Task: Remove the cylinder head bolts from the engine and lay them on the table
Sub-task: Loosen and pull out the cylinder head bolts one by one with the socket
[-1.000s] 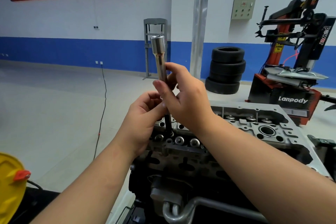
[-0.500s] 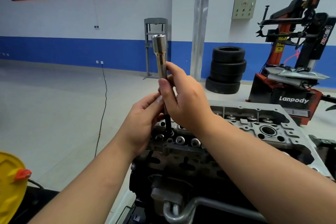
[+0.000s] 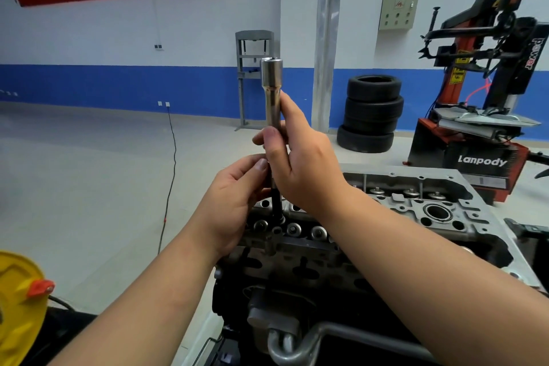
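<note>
Fingers (image 3: 274, 140) of my right hand (image 3: 306, 163) are curled round the socket (image 3: 271, 89), thumb across its front, gripping it low on the narrow part. It stands upright, wide end up, well above the engine (image 3: 416, 211). Below it my left hand (image 3: 231, 199) pinches the dark bolt (image 3: 277, 202) between thumb and fingertips, just under where the bolt meets the socket. I see the bolt's shank running straight down from the socket, with its lower end at a hole in the near end of the head; I cannot tell whether the tip is out of the hole. Both wrists are raised over the engine, the hands touching each other around the tool. Further off I can see stacked tires (image 3: 371, 113) by the blue-striped wall, a red tire changer (image 3: 490, 92) on the right, and a yellow container (image 3: 17, 306) at lower left.
</note>
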`<state>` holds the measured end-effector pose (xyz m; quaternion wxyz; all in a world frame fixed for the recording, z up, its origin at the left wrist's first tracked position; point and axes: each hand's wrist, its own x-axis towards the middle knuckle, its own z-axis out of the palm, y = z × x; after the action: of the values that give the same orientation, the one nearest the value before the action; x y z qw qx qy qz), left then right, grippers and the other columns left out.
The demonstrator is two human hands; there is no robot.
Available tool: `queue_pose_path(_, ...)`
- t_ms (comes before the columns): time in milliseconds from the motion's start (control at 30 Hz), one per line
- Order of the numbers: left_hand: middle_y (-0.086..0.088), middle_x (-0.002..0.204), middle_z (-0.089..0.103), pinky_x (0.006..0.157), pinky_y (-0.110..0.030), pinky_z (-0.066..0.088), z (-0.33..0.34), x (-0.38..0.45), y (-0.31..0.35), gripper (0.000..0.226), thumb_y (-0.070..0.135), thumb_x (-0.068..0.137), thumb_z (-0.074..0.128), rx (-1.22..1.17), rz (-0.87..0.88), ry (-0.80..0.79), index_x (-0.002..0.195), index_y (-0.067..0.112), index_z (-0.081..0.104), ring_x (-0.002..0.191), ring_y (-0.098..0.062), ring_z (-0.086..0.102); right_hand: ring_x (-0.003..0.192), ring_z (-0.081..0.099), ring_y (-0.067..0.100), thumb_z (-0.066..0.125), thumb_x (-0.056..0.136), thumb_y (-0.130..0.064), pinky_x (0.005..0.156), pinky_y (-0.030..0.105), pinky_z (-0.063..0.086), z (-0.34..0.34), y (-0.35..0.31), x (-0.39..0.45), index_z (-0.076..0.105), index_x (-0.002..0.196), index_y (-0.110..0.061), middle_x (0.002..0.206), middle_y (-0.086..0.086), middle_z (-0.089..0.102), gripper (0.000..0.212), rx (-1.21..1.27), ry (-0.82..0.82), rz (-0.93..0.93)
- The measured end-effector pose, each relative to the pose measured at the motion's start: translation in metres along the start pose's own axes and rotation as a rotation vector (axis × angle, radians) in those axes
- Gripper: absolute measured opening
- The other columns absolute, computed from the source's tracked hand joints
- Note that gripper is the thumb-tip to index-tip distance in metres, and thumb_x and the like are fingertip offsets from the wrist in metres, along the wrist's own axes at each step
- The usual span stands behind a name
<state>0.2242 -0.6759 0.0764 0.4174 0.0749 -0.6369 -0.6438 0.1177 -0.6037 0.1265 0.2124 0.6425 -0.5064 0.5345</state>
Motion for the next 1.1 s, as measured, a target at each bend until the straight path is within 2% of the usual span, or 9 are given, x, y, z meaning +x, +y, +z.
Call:
queue_pose_path(67,-0.009,0.098,0.076,0.086,-0.033,0.059,-0.0005,0.0001,-0.0015,0.032,0.032,0.091,0.059,0.004,0.017,0.013,0.112,0.01,0.072,0.092,-0.02,0.072,0.073,0.066,0.035,0.049,0.1,-0.021,0.066,0.051,0.052,-0.0018,-0.0025,-0.0002,0.036,0.148,0.002,0.083,0.013,0.071,0.055,-0.001,0.007,-0.008)
queue_pose_path(167,-0.017,0.101,0.071,0.089,-0.041,0.057,-0.0004,0.0013,-0.0025,0.046,0.027,0.086,0.07,-0.004,0.045,0.069,0.123,0.0,0.063,0.091,-0.026,0.071,0.067,0.064,0.029,0.064,0.095,-0.02,0.062,0.049,0.052,-0.0017,-0.0043,0.0007,0.052,0.133,0.005,0.079,0.009,0.067,0.048,-0.018,0.039,-0.066)
queue_pose_path(233,-0.011,0.1,0.074,0.087,-0.038,0.056,-0.0006,0.0015,-0.0019,0.045,0.031,0.085,0.075,-0.019,0.046,0.071,0.119,0.003,0.065,0.091,-0.023,0.071,0.067,0.063,0.03,0.065,0.094,-0.014,0.061,0.05,0.052,-0.0001,-0.0027,0.0006,0.056,0.126,0.008,0.079,0.01,0.066,0.04,-0.022,0.05,-0.076)
queue_pose_path(300,-0.006,0.103,0.077,0.085,-0.032,0.057,-0.0019,0.0013,-0.0021,0.038,0.038,0.09,0.069,-0.019,0.023,0.032,0.116,0.01,0.069,0.096,-0.019,0.072,0.069,0.065,0.034,0.058,0.097,-0.012,0.062,0.051,0.053,0.0013,-0.0009,0.0004,0.053,0.131,0.009,0.081,0.013,0.069,0.04,-0.013,0.042,-0.046)
queue_pose_path(433,-0.004,0.099,0.079,0.083,-0.026,0.057,-0.0021,0.0002,-0.0022,0.03,0.03,0.094,0.057,-0.01,0.01,-0.005,0.113,0.012,0.072,0.093,-0.016,0.074,0.077,0.069,0.028,0.046,0.099,-0.013,0.071,0.049,0.054,0.0002,-0.0021,-0.0009,0.04,0.145,0.003,0.089,0.008,0.073,0.049,0.049,0.027,0.054)
queue_pose_path(633,-0.006,0.096,0.077,0.084,-0.029,0.058,-0.0007,-0.0008,-0.0015,0.033,0.027,0.084,0.068,0.009,0.049,0.046,0.112,0.008,0.069,0.09,-0.02,0.074,0.064,0.059,0.025,0.064,0.096,-0.018,0.061,0.046,0.051,0.0,-0.0017,-0.0006,0.053,0.129,0.005,0.076,0.009,0.064,0.042,-0.001,0.031,0.001)
queue_pose_path(833,-0.004,0.1,0.079,0.088,-0.031,0.06,0.0026,-0.0002,-0.0006,0.031,0.037,0.096,0.052,0.053,0.007,-0.025,0.1,0.026,0.081,0.095,-0.017,0.073,0.087,0.07,0.015,0.042,0.103,-0.025,0.081,0.036,0.055,0.0003,-0.0006,-0.0009,0.033,0.152,-0.008,0.102,-0.002,0.074,0.052,0.094,-0.067,0.121)
queue_pose_path(967,-0.01,0.104,0.078,0.084,-0.03,0.057,0.0033,-0.0009,0.0006,0.034,0.034,0.091,0.064,0.048,0.05,0.019,0.118,0.014,0.072,0.094,-0.021,0.074,0.073,0.063,0.012,0.06,0.098,-0.025,0.068,0.029,0.051,0.0002,0.0005,-0.0005,0.045,0.142,-0.004,0.087,-0.004,0.068,0.051,0.098,-0.005,0.061)
queue_pose_path(1100,-0.01,0.1,0.076,0.083,-0.031,0.058,0.0038,0.0001,0.0009,0.044,0.037,0.088,0.063,0.031,0.039,0.045,0.12,0.006,0.067,0.092,-0.019,0.073,0.071,0.064,0.021,0.058,0.098,-0.014,0.066,0.043,0.054,0.0013,0.0004,-0.0012,0.051,0.133,0.003,0.086,0.002,0.068,0.039,0.049,0.015,0.004)
